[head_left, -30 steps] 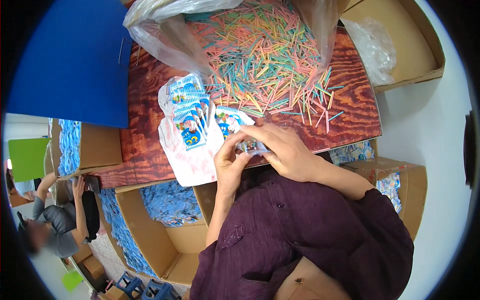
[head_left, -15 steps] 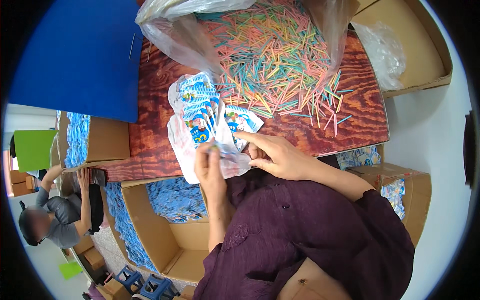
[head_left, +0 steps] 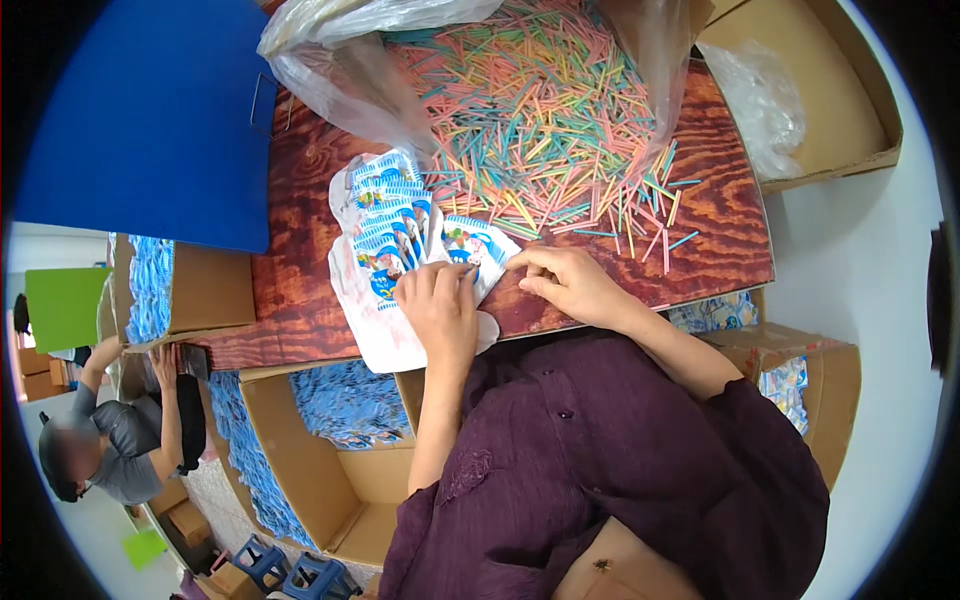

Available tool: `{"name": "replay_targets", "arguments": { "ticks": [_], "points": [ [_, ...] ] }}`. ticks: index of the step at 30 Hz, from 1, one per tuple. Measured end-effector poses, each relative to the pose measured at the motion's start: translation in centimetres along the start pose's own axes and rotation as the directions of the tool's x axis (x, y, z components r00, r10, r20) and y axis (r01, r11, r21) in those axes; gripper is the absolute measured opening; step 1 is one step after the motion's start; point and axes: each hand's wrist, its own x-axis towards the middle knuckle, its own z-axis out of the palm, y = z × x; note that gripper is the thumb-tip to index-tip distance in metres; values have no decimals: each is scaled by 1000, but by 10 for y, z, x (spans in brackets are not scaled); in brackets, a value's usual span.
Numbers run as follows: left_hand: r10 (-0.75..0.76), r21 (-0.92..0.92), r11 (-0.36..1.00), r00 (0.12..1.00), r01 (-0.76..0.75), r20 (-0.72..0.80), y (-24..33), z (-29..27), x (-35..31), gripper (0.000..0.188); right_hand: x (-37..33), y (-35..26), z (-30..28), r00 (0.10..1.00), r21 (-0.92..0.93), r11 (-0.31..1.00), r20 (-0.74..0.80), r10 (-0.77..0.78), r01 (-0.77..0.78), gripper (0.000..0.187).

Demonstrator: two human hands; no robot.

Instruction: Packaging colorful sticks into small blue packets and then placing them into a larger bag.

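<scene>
My left hand (head_left: 438, 305) lies palm down over the lower ends of several small blue-and-white printed packets (head_left: 385, 250), fingers extended across them. The packets overlap in a fanned row on a crumpled white sheet (head_left: 375, 335) with pinkish smudges. One more packet (head_left: 475, 245) slants to the right, between my two hands. Beside its right edge is my right hand (head_left: 580, 285), index finger reaching toward it and thumb apart, with nothing visible in the grasp. What lies beneath my left palm is hidden.
Colourful thin sticks (head_left: 540, 120) spill from a clear plastic bag (head_left: 340, 75) on the red wood-grain table (head_left: 715, 235). Open cartons (head_left: 300, 450) with blue packets stand below. A blue panel (head_left: 150, 120) rises at left; another person (head_left: 130, 450) handles a carton there.
A blurred small item held up in my left fingers is no longer visible; that hand has come down onto the packets. My right hand has shifted slightly right, off the slanted packet.
</scene>
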Motion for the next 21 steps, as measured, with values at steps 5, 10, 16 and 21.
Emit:
{"name": "replay_targets", "arguments": {
  "ticks": [5,10,16,21],
  "points": [
    [-98,54,994,995,97,25,-7,12,-5,24,-2,5,3,998,-73,995,-6,-61,61,26],
    [-166,3,986,985,166,51,-12,20,-7,19,-3,14,7,1000,-55,998,4,-24,24,26],
    [-34,5,999,996,35,-84,-13,21,-8,9,9,11,0,982,13,991,-140,-126,130,24],
    [136,40,991,979,-131,-151,5,10,-11,14,33,-13,-4,974,54,998,-228,0,13,24]
  ]
}}
